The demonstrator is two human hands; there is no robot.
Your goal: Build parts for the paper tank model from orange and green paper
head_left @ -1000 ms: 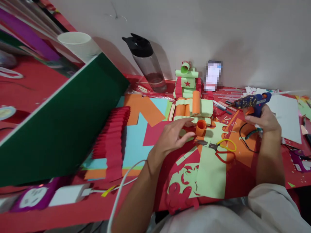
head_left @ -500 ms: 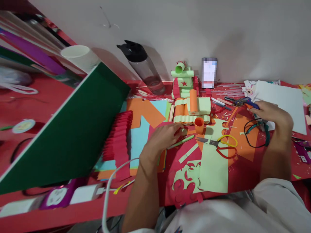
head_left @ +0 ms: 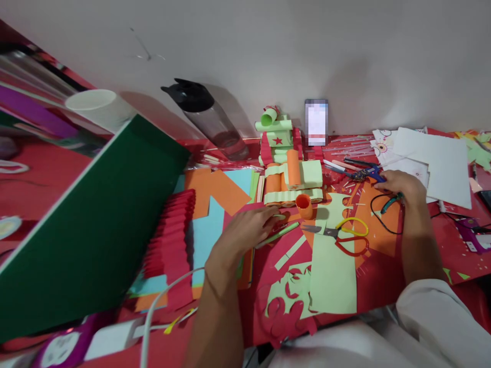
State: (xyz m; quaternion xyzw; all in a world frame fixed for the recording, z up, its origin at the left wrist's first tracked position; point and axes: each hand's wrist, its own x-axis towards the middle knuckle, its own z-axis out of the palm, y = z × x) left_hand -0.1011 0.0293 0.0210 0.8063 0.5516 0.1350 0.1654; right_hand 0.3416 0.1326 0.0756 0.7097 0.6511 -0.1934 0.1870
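Note:
My left hand (head_left: 249, 227) rests palm down left of a small orange paper tube (head_left: 304, 205). Its fingers are curled together around something small and pale, mostly hidden. A light green pen (head_left: 283, 232) lies just beneath those fingers. On the right, my right hand (head_left: 404, 185) has its fingers closed on the blue handle of a pair of pliers (head_left: 362, 174), whose jaws point left. Scissors (head_left: 332, 232) with one yellow and one red handle lie open across a pale green sheet (head_left: 333, 283). Behind the tube stands a model of rolled green and orange paper (head_left: 310, 175).
A green board (head_left: 103, 220) leans at the left beside pleated red paper (head_left: 172, 240). A bottle (head_left: 218, 122) and a phone (head_left: 316, 122) stand by the wall. Teal-handled pliers (head_left: 391, 203) lie under my right wrist, and white sheets (head_left: 448, 168) lie at the far right.
The view has shifted a little to the right. My right hand has moved left with the blue-handled pliers, which now sit lower, near the orange paper. My left hand stays in about the same place.

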